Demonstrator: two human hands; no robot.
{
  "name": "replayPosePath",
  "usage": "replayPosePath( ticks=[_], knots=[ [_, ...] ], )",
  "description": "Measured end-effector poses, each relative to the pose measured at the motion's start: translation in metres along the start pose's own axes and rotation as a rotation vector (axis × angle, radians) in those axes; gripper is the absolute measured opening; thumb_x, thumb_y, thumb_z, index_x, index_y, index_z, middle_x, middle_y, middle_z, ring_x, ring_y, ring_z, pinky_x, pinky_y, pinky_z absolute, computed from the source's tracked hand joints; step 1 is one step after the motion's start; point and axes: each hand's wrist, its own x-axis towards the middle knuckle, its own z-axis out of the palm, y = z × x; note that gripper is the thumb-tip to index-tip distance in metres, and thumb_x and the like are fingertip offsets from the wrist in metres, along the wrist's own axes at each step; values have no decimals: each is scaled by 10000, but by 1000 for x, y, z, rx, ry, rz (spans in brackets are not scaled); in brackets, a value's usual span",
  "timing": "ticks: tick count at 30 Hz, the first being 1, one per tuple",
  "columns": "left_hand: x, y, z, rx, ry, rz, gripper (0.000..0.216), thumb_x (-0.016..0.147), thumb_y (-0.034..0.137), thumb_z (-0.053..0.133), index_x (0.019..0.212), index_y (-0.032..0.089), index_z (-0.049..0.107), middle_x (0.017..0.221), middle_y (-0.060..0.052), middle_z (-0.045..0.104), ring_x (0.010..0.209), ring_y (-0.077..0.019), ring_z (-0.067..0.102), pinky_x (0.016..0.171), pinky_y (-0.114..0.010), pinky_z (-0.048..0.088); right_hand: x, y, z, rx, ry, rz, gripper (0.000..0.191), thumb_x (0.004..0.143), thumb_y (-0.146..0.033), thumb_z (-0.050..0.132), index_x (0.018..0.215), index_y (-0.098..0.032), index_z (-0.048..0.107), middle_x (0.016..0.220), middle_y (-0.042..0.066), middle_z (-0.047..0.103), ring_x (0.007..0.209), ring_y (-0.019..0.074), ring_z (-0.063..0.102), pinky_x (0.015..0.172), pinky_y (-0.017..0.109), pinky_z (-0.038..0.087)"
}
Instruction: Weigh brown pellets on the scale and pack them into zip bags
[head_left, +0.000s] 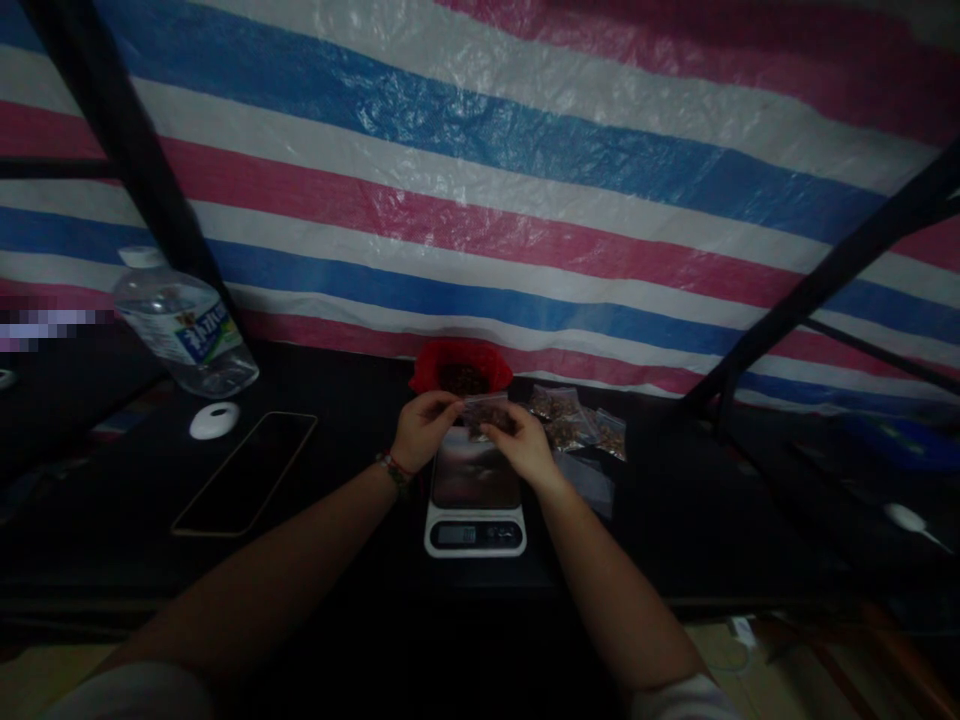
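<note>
Both my hands meet above a small digital scale (475,500) on the dark table. My left hand (421,428) and my right hand (523,445) pinch the top of a small clear plastic bag (486,411) with dark brown contents. The fingers of both are closed on the bag's edge. Just behind the hands stands a red bag (459,368), open at the top, with the same dark brown material inside.
Several filled small clear bags (576,418) lie right of the scale. A phone (246,472), a white round object (214,420) and a large water bottle (184,325) sit at the left. A striped tarp (525,180) hangs behind. Dark frame bars cross both sides.
</note>
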Motion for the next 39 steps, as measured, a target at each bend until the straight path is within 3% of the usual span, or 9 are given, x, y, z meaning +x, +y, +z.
replayPosePath(
  ticks=[4,10,15,20,25,30,33,36,39],
  knots=[
    [4,-7,-2,20,43,6,251,792,377,596,882,149,649,822,-44,678,726,-136,634,672,-236,520,13,6,-27,129,217,51,335,658,-309,716,955,-179,631,878,35,701,775,177,654,724,311,523],
    [12,-20,-11,96,85,17,232,794,351,589,873,145,663,868,-58,687,791,-149,639,740,-252,515,24,8,-111,196,652,65,376,642,-364,724,932,-153,610,791,41,696,626,140,641,597,262,522],
    [15,-26,-13,114,87,1,228,787,337,589,874,142,669,858,-58,691,784,-154,639,745,-267,516,15,15,-173,184,716,86,455,572,-336,771,961,-148,626,751,41,690,561,132,626,540,256,512],
    [17,-30,-16,138,78,4,235,786,345,585,849,138,676,844,-56,694,772,-152,641,731,-259,512,2,23,-209,112,825,169,497,480,-319,827,896,-133,628,761,61,688,538,133,606,460,228,463],
    [18,-32,-15,141,81,-16,256,779,358,581,861,135,678,836,-56,690,769,-159,637,712,-261,511,-6,52,-225,97,726,257,536,572,-432,767,994,-140,614,879,98,684,666,175,646,562,284,514],
    [18,-32,-15,139,72,-49,261,782,366,572,859,140,679,837,-54,688,765,-163,633,712,-267,511,-23,99,-230,-600,552,506,598,666,-449,682,1120,-71,587,1074,208,634,992,317,607,874,468,469],
    [18,-30,-15,147,54,-49,255,783,361,573,861,143,678,825,-52,689,749,-163,634,700,-268,513,-31,116,-226,-917,425,345,540,800,-397,526,1239,-82,518,1254,207,537,1196,317,479,1015,484,363],
    [17,-30,-14,158,46,-49,253,778,364,578,855,144,679,811,-47,689,728,-159,633,685,-263,514,-33,123,-216,-1032,271,152,532,864,-368,412,1349,-148,413,1413,147,398,1321,279,338,1082,474,287],
    [18,-33,-14,164,26,-47,247,777,362,579,846,148,680,784,-38,689,708,-153,631,672,-257,515,-30,128,-207,-1088,92,141,545,888,-385,359,1396,-189,351,1484,96,297,1368,269,257,1099,470,266]
  ],
)
